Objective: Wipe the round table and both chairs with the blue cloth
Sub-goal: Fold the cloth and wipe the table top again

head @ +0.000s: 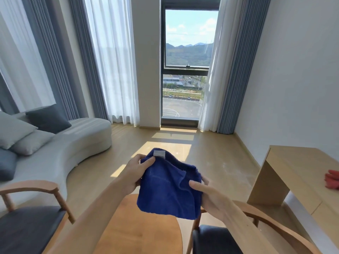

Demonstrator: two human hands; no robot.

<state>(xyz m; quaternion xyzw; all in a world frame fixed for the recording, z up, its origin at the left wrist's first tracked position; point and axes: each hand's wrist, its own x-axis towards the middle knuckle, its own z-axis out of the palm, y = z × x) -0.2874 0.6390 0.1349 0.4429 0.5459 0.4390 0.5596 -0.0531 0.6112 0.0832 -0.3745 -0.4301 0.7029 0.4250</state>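
Between the hands: blue cloth, held up in the air above the round worktop, hanging slack with a grey label at its top edge.
Left hand: thumb and fingers pinch the cloth's upper left corner, just under the label.
Right hand: thumb lies straight across the cloth's front, the fingers curl behind its right edge, so the edge is gripped.
Below the hands: the wooden worktop, its near part hidden partly by the forearms and the cloth.
Left of the left hand: chair with a wooden arm and dark seat; beyond it a pale curved sofa with cushions.
Under the right forearm: second chair, dark seat, curved wooden arm.
Right of the right hand: desk against the wall, something red at the picture's edge.
Beyond the hands: sunlit wood floor, tall window between curtains.
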